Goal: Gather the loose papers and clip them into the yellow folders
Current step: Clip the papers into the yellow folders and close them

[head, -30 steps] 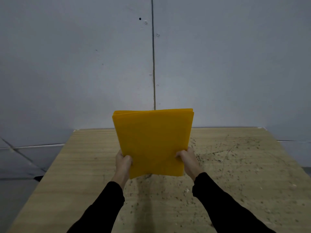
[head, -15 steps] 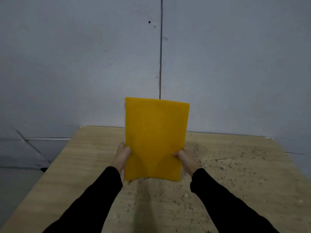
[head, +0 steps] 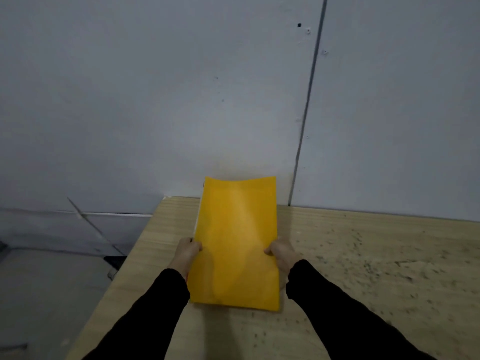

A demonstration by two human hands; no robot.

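— Where is the yellow folder [head: 236, 242]?

— Lower middle of the frame, held upright above the table [head: 363, 255] with its long sides running up the picture. Its top edge bows a little and reaches just past the table's far edge, in front of the wall [head: 155, 100]. A thin white strip of paper [head: 198, 216] shows along its left edge. Whether the bottom edge touches the wood I cannot tell, though a shadow lies right beneath it.

— And the hands?

— Both are grasping it. The left hand [head: 185, 253] clasps the left edge about halfway down, fingers curled round it. The right hand [head: 281, 253] clasps the right edge at the same height, thumb on the front face. Black sleeves [head: 350, 315] run from both wrists to the bottom of the frame.

— How much room is there at the sides?

— To the right of the folder, pale wood flecked with dark specks runs all the way to the frame's right edge. To the left there is only a narrow band of tabletop between the left hand and the table's left edge, which slants from the upper middle down to the lower left. Beyond that edge the grey floor [head: 52, 281] sits lower.

— And behind?

— The table's far edge meets the grey wall, just behind the folder's top. A dark vertical seam [head: 309, 100] in the wall comes down to the right of the folder's top corner.
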